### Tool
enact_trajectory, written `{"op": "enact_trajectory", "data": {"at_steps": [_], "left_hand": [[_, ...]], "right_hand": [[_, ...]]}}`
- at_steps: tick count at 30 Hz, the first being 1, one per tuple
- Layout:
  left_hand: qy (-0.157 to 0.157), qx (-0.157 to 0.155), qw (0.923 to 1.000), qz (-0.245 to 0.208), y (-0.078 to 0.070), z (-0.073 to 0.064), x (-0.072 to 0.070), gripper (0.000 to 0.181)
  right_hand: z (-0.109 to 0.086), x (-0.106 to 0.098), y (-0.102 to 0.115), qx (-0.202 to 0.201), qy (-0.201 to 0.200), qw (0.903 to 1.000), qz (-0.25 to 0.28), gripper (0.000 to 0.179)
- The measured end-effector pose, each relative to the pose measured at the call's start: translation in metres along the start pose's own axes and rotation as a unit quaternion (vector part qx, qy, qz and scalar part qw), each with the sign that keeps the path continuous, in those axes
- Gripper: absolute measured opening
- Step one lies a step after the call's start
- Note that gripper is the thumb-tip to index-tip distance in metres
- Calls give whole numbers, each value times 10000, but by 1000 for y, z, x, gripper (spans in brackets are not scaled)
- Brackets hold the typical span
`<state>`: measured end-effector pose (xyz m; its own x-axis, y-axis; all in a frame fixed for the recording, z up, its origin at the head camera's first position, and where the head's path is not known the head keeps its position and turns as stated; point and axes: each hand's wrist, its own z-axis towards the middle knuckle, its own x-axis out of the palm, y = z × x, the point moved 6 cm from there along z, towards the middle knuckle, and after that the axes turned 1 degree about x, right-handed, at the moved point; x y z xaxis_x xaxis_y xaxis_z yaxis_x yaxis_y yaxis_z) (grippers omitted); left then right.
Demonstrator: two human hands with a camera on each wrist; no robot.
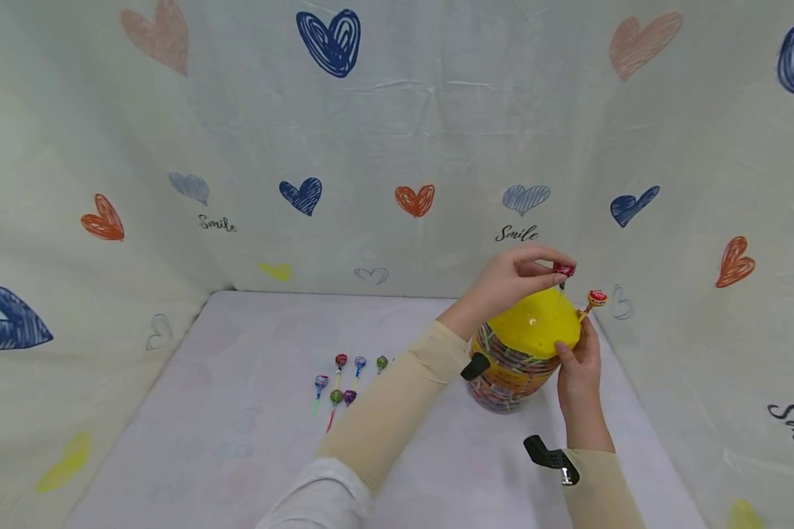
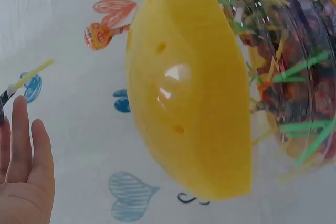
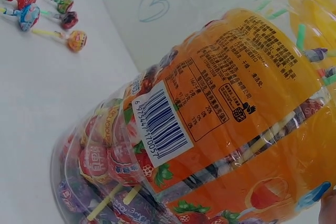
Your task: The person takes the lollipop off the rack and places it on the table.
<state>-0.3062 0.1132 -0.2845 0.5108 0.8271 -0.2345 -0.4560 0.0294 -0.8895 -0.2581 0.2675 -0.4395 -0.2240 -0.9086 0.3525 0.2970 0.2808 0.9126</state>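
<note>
A clear plastic jar [image 1: 503,378] full of lollipops stands tilted, with an orange label [image 3: 220,103] and a domed yellow lid [image 1: 536,323]. My left hand [image 1: 503,285] pinches a dark red lollipop [image 1: 564,270] just above the lid. In the left wrist view its yellow stick [image 2: 34,73] shows, apart from the lid. With my right hand [image 1: 581,375] I grip the jar at the lid's right side, thumb against the rim. An orange-and-yellow lollipop [image 1: 596,298] sticks out by the lid's right edge. Small holes [image 2: 160,48] show in the lid.
Several lollipops [image 1: 336,397] lie on the white table [image 1: 238,441] left of the jar, partly behind my left forearm. A white curtain [image 1: 397,132] printed with hearts surrounds the table at the back and sides.
</note>
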Motion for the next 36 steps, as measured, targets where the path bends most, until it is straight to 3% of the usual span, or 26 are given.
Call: {"op": "enact_trajectory", "data": {"at_steps": [5, 15, 27, 36], "left_hand": [[-328, 469, 9984, 18, -4, -11, -26, 26], [-643, 413, 9969, -175, 12, -60, -78, 22], [-1013, -403, 9939, 184, 44, -133, -125, 23], [-1484, -1072, 9828, 241, 67, -185, -159, 23]], "right_hand": [[1, -1, 2, -250, 81, 9996, 67, 58], [4, -2, 1, -349, 142, 9992, 101, 59], [3, -5, -1, -430, 140, 9989, 133, 58], [4, -3, -3, -405, 251, 9987, 176, 59]]}}
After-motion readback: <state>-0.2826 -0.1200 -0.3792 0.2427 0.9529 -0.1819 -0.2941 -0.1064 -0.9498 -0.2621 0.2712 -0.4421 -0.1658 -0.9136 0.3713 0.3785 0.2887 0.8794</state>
